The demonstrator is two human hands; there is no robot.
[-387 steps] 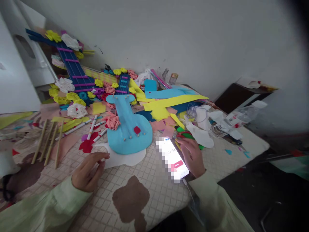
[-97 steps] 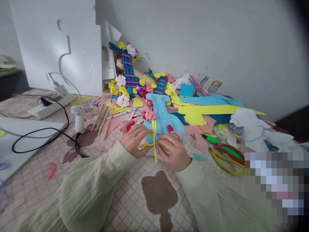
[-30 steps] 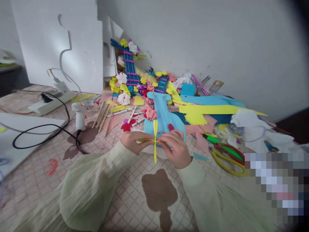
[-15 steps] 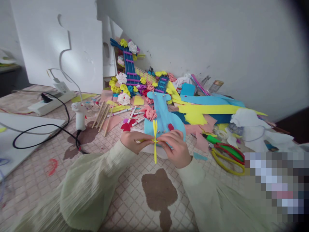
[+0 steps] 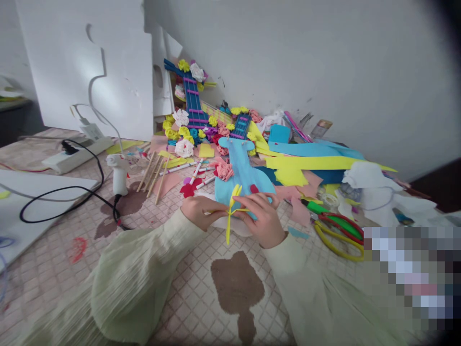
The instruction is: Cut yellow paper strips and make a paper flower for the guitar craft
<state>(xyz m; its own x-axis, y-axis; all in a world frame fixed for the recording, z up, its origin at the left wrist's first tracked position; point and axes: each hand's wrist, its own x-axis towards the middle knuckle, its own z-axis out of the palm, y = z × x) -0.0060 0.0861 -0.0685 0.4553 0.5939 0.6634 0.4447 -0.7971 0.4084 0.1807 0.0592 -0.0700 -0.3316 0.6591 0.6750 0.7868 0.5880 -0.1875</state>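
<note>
A yellow folded-paper flower (image 5: 228,229) with narrow petals is held in the air between both hands, over the table's front half. My left hand (image 5: 197,212) is closed in a pinch on its left side. My right hand (image 5: 264,222) has its thumb and fingers around a right-hand petal, with the index finger against the upper one. Just behind the hands lies a light-blue guitar-shaped cutout (image 5: 240,161) with a dark red oval on it, its lower part partly hidden by my right hand. A pink crepe-paper flower (image 5: 224,169) sits at its left edge.
A white glue gun (image 5: 119,175), wooden sticks (image 5: 154,174) and a power strip (image 5: 77,154) with cables lie left. Scissors (image 5: 338,238) with red and yellow handles and paper strips (image 5: 324,163) are at right. Decorated dark-blue guitar shapes (image 5: 194,98) lean at the back.
The paper flower has tilted, its upper petals now leaning right and spread apart. My right fingers have lifted and opened a little from its centre. My left hand stays nearly still.
</note>
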